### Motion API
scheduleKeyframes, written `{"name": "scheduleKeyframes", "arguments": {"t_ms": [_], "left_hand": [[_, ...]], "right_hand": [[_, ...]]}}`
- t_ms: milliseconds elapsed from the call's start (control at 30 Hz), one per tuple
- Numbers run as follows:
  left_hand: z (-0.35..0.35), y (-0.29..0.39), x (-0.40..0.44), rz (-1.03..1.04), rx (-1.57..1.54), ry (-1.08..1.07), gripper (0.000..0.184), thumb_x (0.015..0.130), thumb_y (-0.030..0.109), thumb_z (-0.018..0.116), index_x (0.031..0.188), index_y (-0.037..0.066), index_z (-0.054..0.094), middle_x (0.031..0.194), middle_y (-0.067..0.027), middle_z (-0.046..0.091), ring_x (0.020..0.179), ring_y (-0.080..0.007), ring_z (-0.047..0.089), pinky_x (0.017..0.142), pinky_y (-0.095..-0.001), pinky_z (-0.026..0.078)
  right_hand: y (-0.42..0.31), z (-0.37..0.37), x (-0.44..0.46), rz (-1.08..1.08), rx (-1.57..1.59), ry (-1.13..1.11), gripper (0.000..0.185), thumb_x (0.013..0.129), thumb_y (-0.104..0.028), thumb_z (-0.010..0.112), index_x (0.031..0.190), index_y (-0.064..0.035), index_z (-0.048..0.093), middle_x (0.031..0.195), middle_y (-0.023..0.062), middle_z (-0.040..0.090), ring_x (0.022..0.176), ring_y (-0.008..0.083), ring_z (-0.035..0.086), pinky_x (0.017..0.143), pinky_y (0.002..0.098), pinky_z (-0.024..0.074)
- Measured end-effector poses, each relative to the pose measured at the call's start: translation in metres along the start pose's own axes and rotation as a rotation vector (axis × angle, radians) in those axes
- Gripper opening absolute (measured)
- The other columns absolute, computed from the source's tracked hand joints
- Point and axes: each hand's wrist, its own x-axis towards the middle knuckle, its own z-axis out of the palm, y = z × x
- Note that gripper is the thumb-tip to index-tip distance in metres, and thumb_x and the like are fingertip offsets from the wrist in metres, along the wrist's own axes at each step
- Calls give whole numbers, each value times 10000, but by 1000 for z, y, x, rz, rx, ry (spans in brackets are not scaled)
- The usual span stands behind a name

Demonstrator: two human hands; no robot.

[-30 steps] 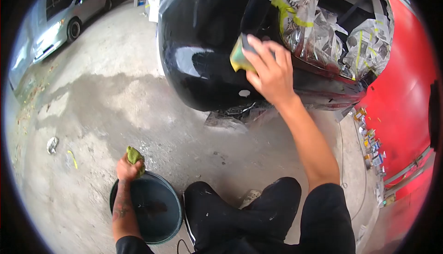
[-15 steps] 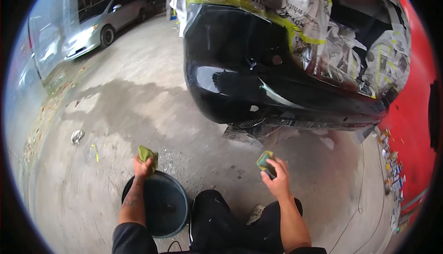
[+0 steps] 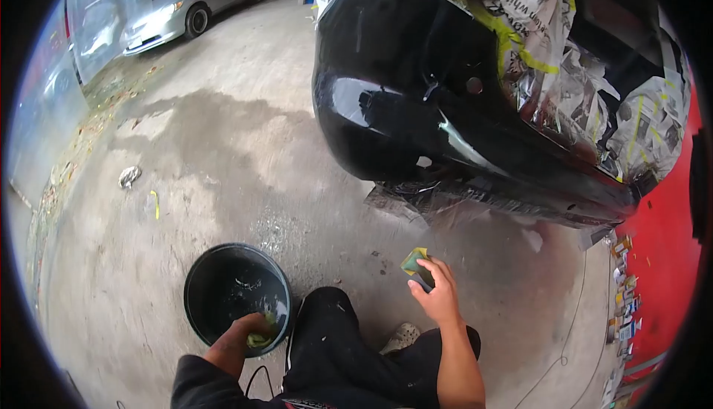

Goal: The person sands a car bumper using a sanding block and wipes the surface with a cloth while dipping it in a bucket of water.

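Observation:
Inside the dark round bucket, low at the left, is my left hand. Its fingers are closed on a wet yellow-green cloth, with water visible around it. My right hand is raised in front of my knee, gripping what looks like a sanding block with a green and yellow face. Ahead stands a glossy black car bumper, with a pale scraped patch and small chipped spots. The right hand is apart from the bumper.
Newspaper masking with yellow tape covers the car above the bumper. A silver car stands at the back left, beside plastic sheeting. Several cans line the right side near a red panel. A cable crosses the floor.
My left hand has lowered the cloth from above the bucket's rim down into the bucket. The right hand keeps its hold on the block. The view has tilted downward slightly.

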Motion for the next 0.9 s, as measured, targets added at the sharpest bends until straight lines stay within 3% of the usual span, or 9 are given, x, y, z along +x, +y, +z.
{"name": "scheduleKeyframes", "arguments": {"t_ms": [67, 233, 367, 467, 500, 567, 700, 800, 900], "left_hand": [[13, 2, 14, 11, 77, -151, 585, 791, 459, 819, 1249, 97, 775, 1266, -119, 773, 1222, -267, 703, 1051, -419, 505], [-34, 44, -46, -30, 49, -22, 594, 752, 469, 811, 1155, 32, 801, 1197, -231, 766, 1145, -344, 741, 999, -435, 573], [-127, 79, -116, 136, -359, 303, 412, 744, 324, 814, 984, -9, 777, 902, -179, 792, 875, -270, 778, 812, -412, 610], [-212, 141, -173, 377, -406, 647, 434, 781, 311, 812, 1100, 24, 744, 960, -174, 789, 907, -273, 774, 839, -421, 605], [-238, 172, -198, 482, -511, 719, 428, 805, 280, 806, 1127, 10, 727, 965, -165, 787, 900, -269, 771, 841, -421, 605], [-286, 227, -225, 730, -632, 867, 428, 824, 269, 823, 1140, 6, 702, 994, -155, 787, 881, -236, 771, 836, -394, 607], [-354, 337, -269, 1074, -377, 1511, 490, 817, 308, 880, 1219, 94, 699, 1078, -132, 746, 965, -349, 744, 821, -437, 604], [-386, 377, -265, 1074, 13, 1756, 546, 782, 322, 899, 1255, 144, 691, 1110, -134, 702, 1003, -374, 713, 836, -472, 593], [-406, 363, -237, 965, 5, 1842, 537, 795, 328, 873, 1274, 168, 690, 1119, -139, 695, 1005, -383, 711, 855, -484, 587]], "right_hand": [[0, -1, 0, 3, -4, -30, 516, 796, -118, 840, 1288, -77, 691, 1343, 146, 674, 1226, 379, 619, 1044, 475, 512], [2, -4, -5, 76, 8, -3, 513, 830, -149, 834, 1312, -64, 682, 1339, 161, 672, 1252, 380, 609, 1055, 475, 506], [6, -9, -5, 156, 48, -39, 518, 863, -187, 829, 1339, -55, 672, 1315, 174, 688, 1253, 373, 633, 1050, 455, 513], [-5, -8, 0, 321, 218, -110, 525, 874, -214, 831, 1346, -53, 669, 1288, 177, 709, 1213, 355, 676, 1030, 433, 527], [0, -4, -1, 295, 222, -90, 549, 852, -194, 854, 1349, -47, 673, 1220, 156, 748, 1105, 248, 713, 971, 374, 541], [-6, -2, 1, 352, 269, -122, 563, 844, -208, 863, 1349, -43, 675, 1216, 145, 749, 1104, 232, 707, 975, 369, 539], [-13, -6, 3, 406, 311, -200, 589, 837, -267, 881, 1345, -46, 681, 1264, 166, 745, 1149, 285, 717, 984, 392, 548], [-12, -7, -1, 393, 294, -173, 531, 851, -241, 856, 1315, -37, 697, 1243, 177, 742, 1132, 292, 718, 975, 393, 547], [2, -12, -5, 307, 238, -92, 494, 846, -196, 829, 1294, -27, 705, 1237, 193, 724, 1147, 307, 703, 994, 402, 536]]}}
